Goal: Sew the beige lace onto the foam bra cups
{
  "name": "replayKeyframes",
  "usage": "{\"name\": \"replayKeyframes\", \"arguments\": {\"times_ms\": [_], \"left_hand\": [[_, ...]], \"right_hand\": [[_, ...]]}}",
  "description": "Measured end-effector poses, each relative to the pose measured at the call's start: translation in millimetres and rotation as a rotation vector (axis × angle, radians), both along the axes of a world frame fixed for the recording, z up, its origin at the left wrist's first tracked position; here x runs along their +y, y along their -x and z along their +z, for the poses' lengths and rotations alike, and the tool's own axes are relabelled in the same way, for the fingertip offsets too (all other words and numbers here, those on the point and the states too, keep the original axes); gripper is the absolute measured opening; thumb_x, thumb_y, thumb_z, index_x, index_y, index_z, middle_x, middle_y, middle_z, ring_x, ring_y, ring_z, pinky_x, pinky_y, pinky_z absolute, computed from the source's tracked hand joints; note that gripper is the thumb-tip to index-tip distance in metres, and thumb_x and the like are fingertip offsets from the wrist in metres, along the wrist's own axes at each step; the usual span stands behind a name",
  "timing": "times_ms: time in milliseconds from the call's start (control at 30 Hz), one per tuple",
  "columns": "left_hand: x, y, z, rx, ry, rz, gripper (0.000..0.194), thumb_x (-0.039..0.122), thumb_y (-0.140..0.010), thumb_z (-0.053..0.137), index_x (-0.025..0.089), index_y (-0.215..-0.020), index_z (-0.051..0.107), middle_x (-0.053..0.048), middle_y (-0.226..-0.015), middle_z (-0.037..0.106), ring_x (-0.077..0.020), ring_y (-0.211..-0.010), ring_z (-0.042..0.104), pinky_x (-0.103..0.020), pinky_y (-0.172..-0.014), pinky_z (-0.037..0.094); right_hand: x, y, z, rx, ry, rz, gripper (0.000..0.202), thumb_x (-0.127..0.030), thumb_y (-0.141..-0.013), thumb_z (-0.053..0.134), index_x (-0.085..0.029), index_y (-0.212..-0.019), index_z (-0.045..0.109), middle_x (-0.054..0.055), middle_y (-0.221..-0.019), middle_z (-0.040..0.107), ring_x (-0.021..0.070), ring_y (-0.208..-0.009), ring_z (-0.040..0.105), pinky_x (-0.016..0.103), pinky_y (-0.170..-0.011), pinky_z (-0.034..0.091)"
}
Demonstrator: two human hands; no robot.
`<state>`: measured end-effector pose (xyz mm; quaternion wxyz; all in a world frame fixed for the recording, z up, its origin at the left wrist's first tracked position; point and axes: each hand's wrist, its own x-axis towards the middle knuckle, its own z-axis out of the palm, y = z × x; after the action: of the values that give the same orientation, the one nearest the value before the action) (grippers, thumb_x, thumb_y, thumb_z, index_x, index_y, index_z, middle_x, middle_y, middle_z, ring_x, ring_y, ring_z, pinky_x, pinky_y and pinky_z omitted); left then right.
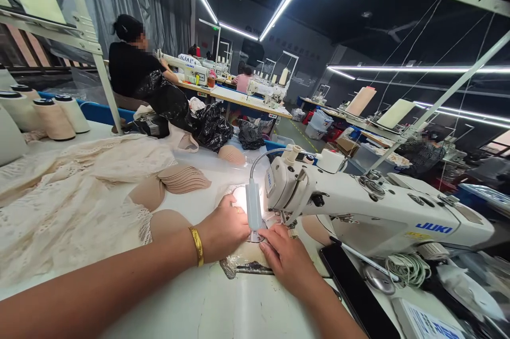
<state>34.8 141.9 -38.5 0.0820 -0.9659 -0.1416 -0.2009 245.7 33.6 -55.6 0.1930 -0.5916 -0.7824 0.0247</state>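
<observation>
A white sewing machine (338, 195) stands across the right half of the head view. Its small grey lamp (254, 206) glares over the needle area and hides part of it. My left hand (227, 227), a gold bangle at its wrist, is closed left of the lamp, over pale material (239, 196) washed out by the light. What its fingers grip is hidden. Right of the lamp, my right hand (289, 256) lies with fingers stretched toward the metal needle plate (255, 236). No held item shows in it.
Cream lace fabric (79, 185) and stacked beige bra cups (185, 178) spread over the table's left. Thread cones (53, 118) stand behind. A black phone (354, 291), coiled cord (408, 269) and box (424, 320) lie right. A person (135, 68) sits beyond.
</observation>
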Motion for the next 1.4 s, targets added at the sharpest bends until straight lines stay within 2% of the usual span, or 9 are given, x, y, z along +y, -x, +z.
{"name": "replayKeyframes", "arguments": {"times_ms": [200,333,567,767,833,967,1100,1233,1400], "left_hand": [[-51,22,-0.9,0.109,-0.032,0.068,0.008,0.018,-0.088,0.071,0.016,-0.094,0.065,-0.006,-0.091,0.071,-0.0241,-0.079,0.067,-0.053,-0.095,0.043],[-98,74,6.9,0.082,0.095,0.116,0.034,0.042,-0.092,0.076,0.020,-0.114,0.063,-0.005,-0.122,0.074,-0.0239,-0.099,0.070,-0.050,-0.102,0.041],[-135,176,-1.3,-0.204,0.158,0.667,0.033,0.013,-0.093,0.060,0.025,-0.124,0.063,-0.009,-0.124,0.072,-0.0292,-0.106,0.067,-0.049,-0.094,0.048],[-168,160,-58.3,-0.285,0.257,0.337,0.030,0.034,-0.081,0.080,0.030,-0.109,0.069,-0.004,-0.100,0.073,-0.0217,-0.080,0.065,-0.032,-0.070,0.057],[-176,156,-51.7,-0.378,0.312,0.306,0.029,0.036,-0.092,0.069,0.031,-0.120,0.067,-0.005,-0.109,0.074,-0.0202,-0.086,0.069,-0.028,-0.075,0.059],[-154,169,-8.7,-0.551,0.392,0.698,0.038,0.050,-0.104,0.048,0.025,-0.128,0.063,-0.009,-0.118,0.073,-0.0245,-0.091,0.071,-0.035,-0.080,0.060],[-115,175,11.2,-0.340,0.466,0.880,0.045,0.062,-0.091,0.058,0.019,-0.096,0.070,-0.011,-0.096,0.072,-0.0325,-0.089,0.069,-0.044,-0.078,0.054],[-106,165,8.8,-0.316,0.655,0.837,0.022,0.042,-0.085,0.056,0.023,-0.076,0.057,-0.007,-0.085,0.065,-0.0277,-0.081,0.062,-0.041,-0.075,0.048],[-118,158,17.1,-0.803,1.045,0.562,0.034,0.045,-0.084,0.065,0.023,-0.069,0.043,-0.008,-0.102,0.066,-0.0289,-0.106,0.059,-0.039,-0.091,0.048]], "right_hand": [[-2,-4,-4.7,-0.019,-0.115,0.070,0.031,-0.025,-0.108,0.040,-0.024,-0.121,0.067,0.008,-0.097,0.073,0.0260,-0.076,0.070,0.039,-0.062,0.058],[-1,-12,-24.9,0.042,-0.285,0.110,0.027,-0.032,-0.108,0.043,-0.028,-0.117,0.069,0.010,-0.103,0.076,0.0278,-0.081,0.075,0.040,-0.066,0.061],[6,-13,-33.4,0.134,-0.305,0.212,0.023,-0.031,-0.105,0.049,-0.031,-0.108,0.072,0.005,-0.090,0.073,0.0247,-0.073,0.074,0.034,-0.055,0.058],[-18,31,9.4,0.161,-0.041,0.272,0.023,-0.025,-0.107,0.048,-0.027,-0.101,0.070,0.005,-0.091,0.070,0.0249,-0.085,0.069,0.038,-0.072,0.060],[-30,50,21.7,0.189,0.078,0.273,0.022,-0.025,-0.107,0.049,-0.026,-0.108,0.070,0.006,-0.099,0.070,0.0249,-0.090,0.069,0.040,-0.077,0.059],[-38,85,35.3,0.336,0.222,0.218,0.020,-0.027,-0.105,0.055,-0.024,-0.118,0.072,0.008,-0.107,0.070,0.0266,-0.103,0.068,0.043,-0.091,0.057],[-17,126,38.8,0.453,0.275,0.153,0.030,-0.032,-0.106,0.057,-0.021,-0.130,0.069,0.012,-0.125,0.069,0.0309,-0.123,0.059,0.047,-0.106,0.048],[5,165,39.3,0.577,0.370,0.130,0.013,-0.025,-0.094,0.070,-0.019,-0.105,0.071,0.011,-0.115,0.067,0.0306,-0.117,0.056,0.044,-0.102,0.044],[-2,169,39.2,0.831,0.488,0.131,0.022,-0.033,-0.090,0.071,-0.022,-0.081,0.055,-0.002,-0.082,0.058,0.0167,-0.074,0.051,0.030,-0.070,0.040]]}}
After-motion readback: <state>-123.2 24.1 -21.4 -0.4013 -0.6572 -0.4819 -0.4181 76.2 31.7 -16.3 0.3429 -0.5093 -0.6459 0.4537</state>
